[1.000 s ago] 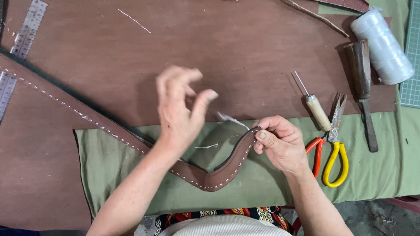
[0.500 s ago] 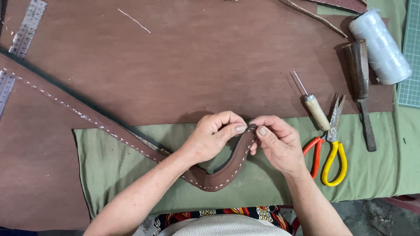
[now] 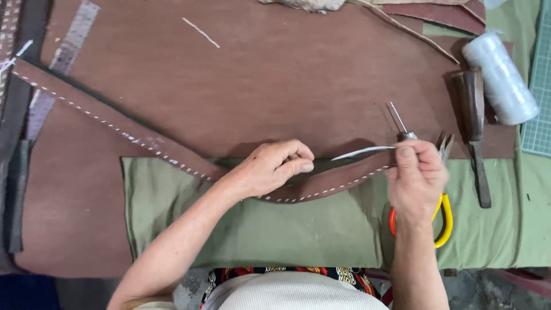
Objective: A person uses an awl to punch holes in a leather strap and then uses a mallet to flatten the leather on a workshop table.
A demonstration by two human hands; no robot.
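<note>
Head view: left hand (image 3: 270,169) pinches leather strap (image 3: 338,181), long axis left-right; right hand (image 3: 418,175) clamps thread (image 3: 361,152) at strap's right end.

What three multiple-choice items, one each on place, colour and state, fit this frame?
1. Where is the thread spool?
A. far right, on the table
B. in the left hand
C. on the green cloth's left end

2. What colour are the scissor handles?
A. blue
B. orange and yellow
C. black

3. What is the right hand doing?
A. resting flat
B. pinching white thread taut
C. holding a cup

Answers: 1 A, spool lies beside the cutting mat; 2 B, both colours show under the hand; 3 B, thread runs from the leather strap, which the left hand holds.
</note>
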